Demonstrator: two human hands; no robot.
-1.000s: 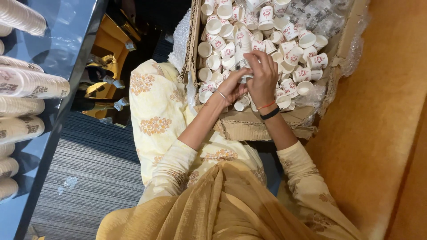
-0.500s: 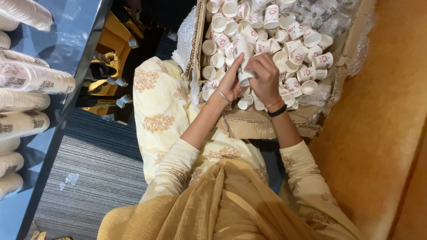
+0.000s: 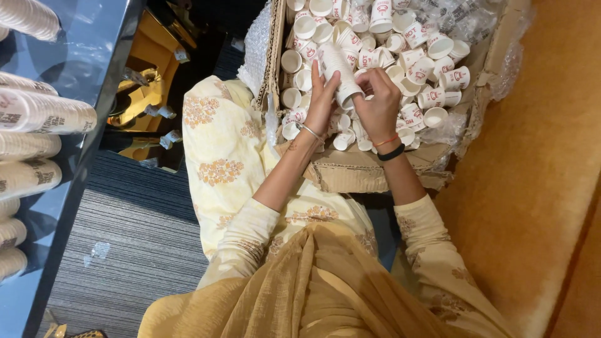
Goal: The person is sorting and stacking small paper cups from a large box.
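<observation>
Upper centre of the frame: the left hand (image 3: pixel 322 100) and right hand (image 3: pixel 375 103) both close around a short stack of paper cups (image 3: pixel 338 72), fingers curled on its sides so the nested cups stay aligned. The stack is held just above a cardboard box (image 3: pixel 369 172) filled with loose cups (image 3: pixel 432 47). At far left, long cup stacks (image 3: pixel 44 116) lie sideways on a dark counter (image 3: pixel 94 56).
</observation>
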